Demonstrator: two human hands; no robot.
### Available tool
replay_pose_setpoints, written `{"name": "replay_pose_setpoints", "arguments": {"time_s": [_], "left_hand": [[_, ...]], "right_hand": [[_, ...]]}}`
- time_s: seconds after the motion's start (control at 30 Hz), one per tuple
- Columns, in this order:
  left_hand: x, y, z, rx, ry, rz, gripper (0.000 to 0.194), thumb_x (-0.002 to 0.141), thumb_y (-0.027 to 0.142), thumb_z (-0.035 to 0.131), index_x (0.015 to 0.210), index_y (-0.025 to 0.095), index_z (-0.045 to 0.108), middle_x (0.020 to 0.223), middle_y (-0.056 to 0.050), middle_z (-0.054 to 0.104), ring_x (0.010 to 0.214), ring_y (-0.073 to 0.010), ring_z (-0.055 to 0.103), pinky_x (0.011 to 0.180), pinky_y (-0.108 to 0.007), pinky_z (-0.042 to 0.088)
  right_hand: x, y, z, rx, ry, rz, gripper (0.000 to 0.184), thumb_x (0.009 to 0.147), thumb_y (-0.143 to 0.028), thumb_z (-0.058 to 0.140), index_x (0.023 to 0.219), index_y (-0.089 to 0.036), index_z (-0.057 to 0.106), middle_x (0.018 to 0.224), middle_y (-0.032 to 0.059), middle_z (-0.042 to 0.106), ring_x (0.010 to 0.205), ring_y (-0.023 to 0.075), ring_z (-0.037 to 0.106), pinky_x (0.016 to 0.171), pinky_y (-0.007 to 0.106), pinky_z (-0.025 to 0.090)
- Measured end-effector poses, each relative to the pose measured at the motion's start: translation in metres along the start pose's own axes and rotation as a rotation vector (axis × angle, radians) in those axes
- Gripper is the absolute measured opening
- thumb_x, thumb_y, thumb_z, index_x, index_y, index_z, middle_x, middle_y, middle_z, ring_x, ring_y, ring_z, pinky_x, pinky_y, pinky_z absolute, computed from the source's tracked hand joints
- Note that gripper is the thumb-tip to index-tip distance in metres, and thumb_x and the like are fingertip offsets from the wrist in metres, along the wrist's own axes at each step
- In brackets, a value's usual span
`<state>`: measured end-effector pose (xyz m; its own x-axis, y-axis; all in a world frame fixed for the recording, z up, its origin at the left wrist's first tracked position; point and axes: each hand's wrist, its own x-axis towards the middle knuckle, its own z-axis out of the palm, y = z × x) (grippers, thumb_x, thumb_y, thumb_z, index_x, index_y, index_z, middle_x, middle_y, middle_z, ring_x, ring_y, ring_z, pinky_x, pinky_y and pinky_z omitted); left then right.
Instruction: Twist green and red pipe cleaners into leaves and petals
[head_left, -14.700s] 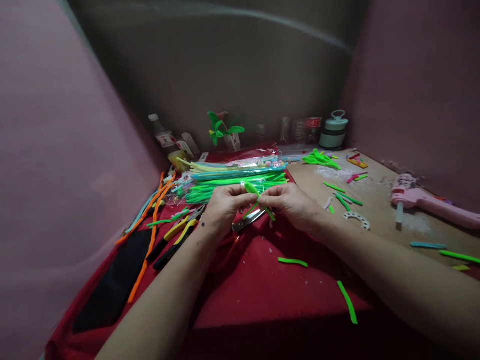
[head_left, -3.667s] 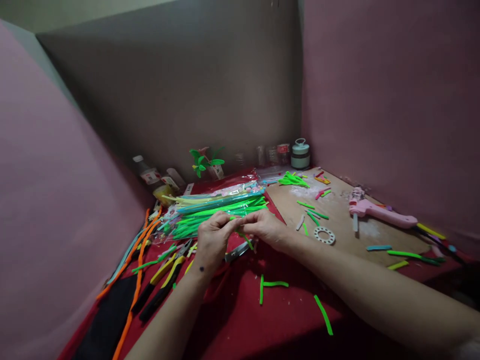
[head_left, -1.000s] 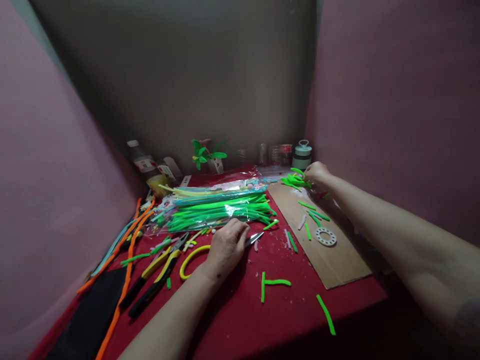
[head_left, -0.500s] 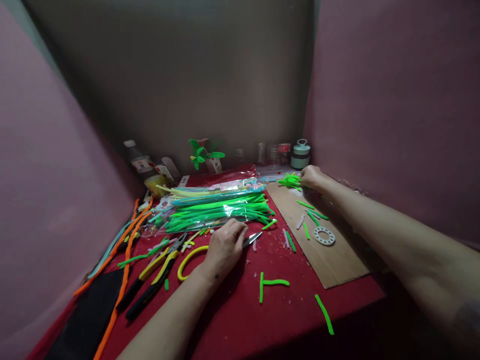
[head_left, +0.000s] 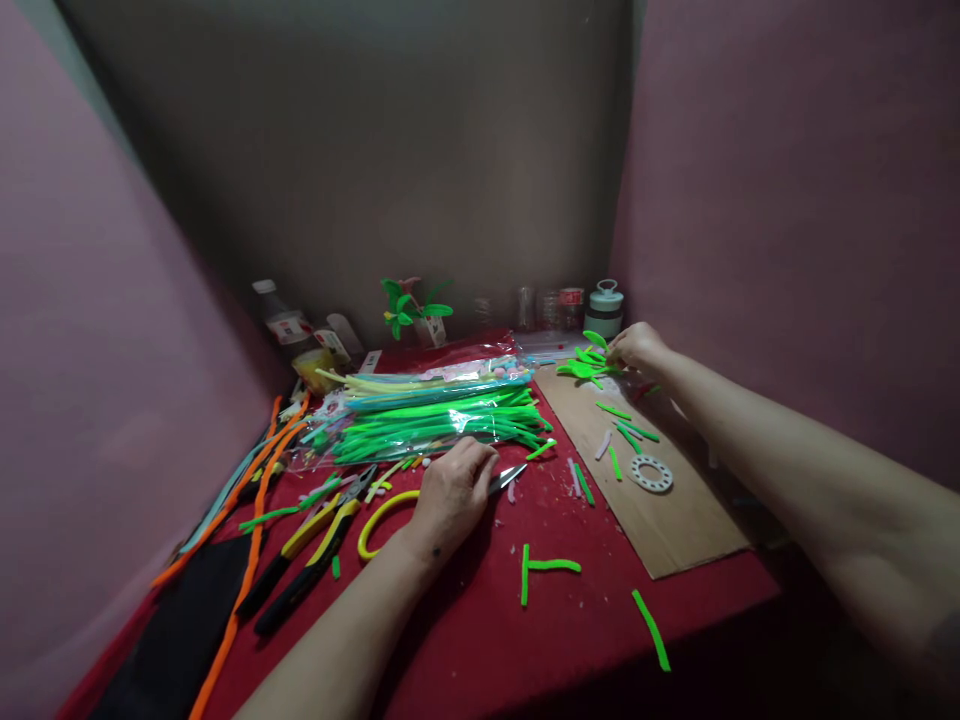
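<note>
My left hand [head_left: 456,488] lies closed over a pair of scissors [head_left: 382,520]; a yellow handle loop shows on its left and the metal blades on its right. Its fingertips are partly hidden. At the far end of the cardboard, my right hand [head_left: 636,347] has its fingers pinched on a green leaf-shaped pipe-cleaner piece [head_left: 595,340], which sticks up from a small pile of green pieces [head_left: 579,371]. A clear bag of green pipe cleaners [head_left: 442,425] lies just beyond my left hand. Short cut green pipe cleaners [head_left: 551,566] are scattered on the red cloth.
A white ring with holes [head_left: 652,473] rests on the cardboard sheet [head_left: 682,535]. Yellow-black pliers [head_left: 319,545] and long orange pipe cleaners [head_left: 251,540] are at left. Along the back stand a plastic bottle [head_left: 281,318], a green pipe-cleaner plant [head_left: 405,305] and a pale-green lidded jar [head_left: 604,310].
My right hand has shifted slightly right and up, and a green leaf-shaped piece now stands up from the pile beside it. My left hand has stayed on the scissors.
</note>
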<state>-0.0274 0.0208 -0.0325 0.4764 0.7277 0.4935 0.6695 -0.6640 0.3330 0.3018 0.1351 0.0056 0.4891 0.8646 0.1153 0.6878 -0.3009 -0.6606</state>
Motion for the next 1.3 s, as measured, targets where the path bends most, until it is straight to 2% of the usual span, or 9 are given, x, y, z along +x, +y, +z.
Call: {"name": "replay_pose_setpoints", "arguments": {"time_s": [0.27,0.33,0.4,0.57,0.67,0.8,1.0,1.13,1.3], "left_hand": [[0.000,0.000,0.001,0.013,0.000,-0.005,0.020,0.088,0.023,0.044,0.079,0.019,0.062,0.076,-0.004,0.061,0.070,-0.0131,0.057,0.066,-0.024,0.043],[0.000,0.001,0.001,0.023,-0.003,-0.010,0.021,0.088,0.023,0.043,0.080,0.019,0.062,0.076,-0.003,0.061,0.070,-0.0130,0.057,0.065,-0.024,0.042],[0.000,0.002,-0.001,0.039,-0.007,-0.027,0.022,0.089,0.023,0.043,0.079,0.019,0.062,0.076,-0.003,0.060,0.071,-0.0133,0.057,0.066,-0.024,0.042],[0.001,0.004,-0.016,0.029,-0.079,-0.099,0.018,0.086,0.029,0.047,0.088,0.019,0.061,0.086,-0.005,0.062,0.077,-0.0155,0.058,0.073,-0.027,0.044],[0.001,0.004,-0.022,0.054,-0.180,-0.102,0.022,0.083,0.037,0.051,0.092,0.019,0.061,0.089,-0.005,0.062,0.076,-0.0162,0.058,0.070,-0.028,0.044],[-0.001,0.004,-0.020,0.132,-0.304,-0.073,0.015,0.080,0.033,0.056,0.084,0.020,0.061,0.087,-0.004,0.061,0.078,-0.0171,0.057,0.069,-0.028,0.043],[-0.002,0.004,-0.020,0.147,-0.360,-0.040,0.011,0.080,0.023,0.053,0.086,0.020,0.061,0.087,-0.005,0.062,0.080,-0.0166,0.058,0.069,-0.026,0.043],[-0.002,-0.001,-0.027,0.180,-0.371,-0.041,0.010,0.080,0.023,0.053,0.087,0.020,0.060,0.086,-0.004,0.063,0.078,-0.0161,0.058,0.067,-0.025,0.042],[-0.001,-0.008,-0.033,0.235,-0.383,-0.016,0.008,0.080,0.024,0.055,0.086,0.019,0.059,0.086,-0.004,0.062,0.076,-0.0165,0.056,0.066,-0.026,0.041]], "right_hand": [[-0.005,-0.012,0.001,-0.035,0.126,-0.031,0.026,0.066,-0.012,0.061,0.090,-0.012,0.072,0.094,0.0135,0.069,0.092,0.0245,0.063,0.076,0.028,0.046],[-0.020,-0.026,0.004,0.012,0.153,-0.063,0.026,0.069,-0.014,0.058,0.091,-0.013,0.072,0.089,0.0120,0.070,0.086,0.0222,0.064,0.073,0.026,0.047],[-0.045,-0.046,0.008,0.219,0.117,-0.133,0.025,0.068,-0.016,0.059,0.088,-0.011,0.072,0.076,0.0105,0.069,0.067,0.0188,0.063,0.061,0.025,0.047],[-0.130,-0.086,0.021,0.643,-0.215,-0.374,0.016,0.065,-0.019,0.058,0.073,-0.012,0.069,0.055,0.0016,0.060,0.043,0.0089,0.049,0.043,0.021,0.039],[-0.159,-0.086,0.035,0.655,-0.245,-0.471,0.013,0.066,-0.021,0.056,0.068,-0.015,0.068,0.054,-0.0012,0.059,0.042,0.0083,0.047,0.042,0.020,0.038],[-0.160,-0.068,0.052,0.574,-0.194,-0.543,0.018,0.068,-0.021,0.053,0.072,-0.016,0.069,0.060,0.0011,0.064,0.051,0.0117,0.054,0.049,0.022,0.041],[-0.145,-0.050,0.059,0.542,-0.081,-0.519,0.022,0.071,-0.024,0.050,0.076,-0.017,0.070,0.065,0.0027,0.066,0.055,0.0137,0.057,0.052,0.023,0.043],[-0.145,-0.051,0.057,0.568,-0.096,-0.534,0.023,0.072,-0.025,0.051,0.077,-0.014,0.070,0.064,0.0035,0.066,0.056,0.0140,0.057,0.053,0.024,0.043],[-0.146,-0.053,0.041,0.484,-0.143,-0.702,0.019,0.074,-0.026,0.053,0.074,-0.015,0.069,0.064,0.0023,0.065,0.056,0.0128,0.056,0.055,0.023,0.042]]}}
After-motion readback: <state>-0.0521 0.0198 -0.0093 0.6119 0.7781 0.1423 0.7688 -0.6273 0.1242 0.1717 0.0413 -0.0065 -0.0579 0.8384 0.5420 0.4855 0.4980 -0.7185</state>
